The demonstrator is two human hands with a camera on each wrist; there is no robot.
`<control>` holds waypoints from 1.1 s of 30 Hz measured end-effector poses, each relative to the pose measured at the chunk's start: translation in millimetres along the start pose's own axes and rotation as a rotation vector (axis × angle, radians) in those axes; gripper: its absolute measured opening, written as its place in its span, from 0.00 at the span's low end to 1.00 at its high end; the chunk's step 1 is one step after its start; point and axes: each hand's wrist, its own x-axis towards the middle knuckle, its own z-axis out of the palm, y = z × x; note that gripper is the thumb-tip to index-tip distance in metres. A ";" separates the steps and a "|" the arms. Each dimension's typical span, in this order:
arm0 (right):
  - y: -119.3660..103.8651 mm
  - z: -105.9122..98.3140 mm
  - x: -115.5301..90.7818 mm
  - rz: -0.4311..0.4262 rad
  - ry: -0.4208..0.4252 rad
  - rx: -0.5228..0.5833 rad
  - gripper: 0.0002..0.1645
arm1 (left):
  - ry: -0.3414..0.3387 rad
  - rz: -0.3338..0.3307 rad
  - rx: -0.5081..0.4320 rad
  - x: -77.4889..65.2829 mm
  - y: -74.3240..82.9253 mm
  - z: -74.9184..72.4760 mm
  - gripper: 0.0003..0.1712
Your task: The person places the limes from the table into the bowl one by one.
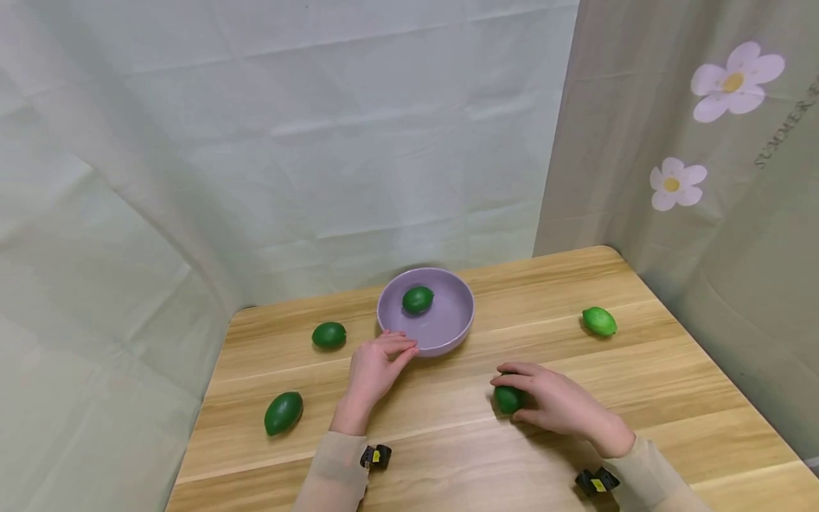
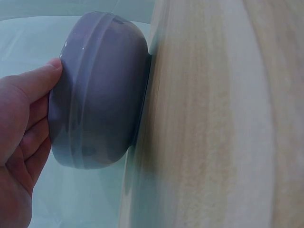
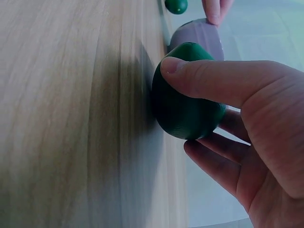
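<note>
My left hand holds the near rim of a purple bowl, thumb against the outside wall. One dark green lime lies in the bowl. In the left wrist view the bowl stands with its base on the wood. To the right of the bowl, my right hand grips another dark green lime, close over the tabletop. The right wrist view has the thumb across this lime and the fingers round its other side.
On the wooden table, a dark green lime lies left of the bowl and another nearer on the left. A brighter green lime is at the right. A pale curtain hangs along the table's back edge.
</note>
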 end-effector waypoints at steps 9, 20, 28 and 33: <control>-0.2 1.1 -0.1 0.002 0.015 0.007 0.38 | -0.012 -0.009 0.007 -1.2 -1.5 -0.2 0.11; 1.2 0.4 -1.0 -0.001 0.026 0.008 0.38 | 0.001 0.000 -0.001 -0.7 0.6 -0.3 0.11; 2.8 0.7 -1.7 -0.004 0.035 0.006 0.38 | -0.009 0.001 0.004 -0.4 0.1 -0.2 0.11; 3.9 1.2 -1.9 0.007 0.034 0.005 0.38 | 0.000 0.001 -0.001 -0.5 -0.6 0.1 0.11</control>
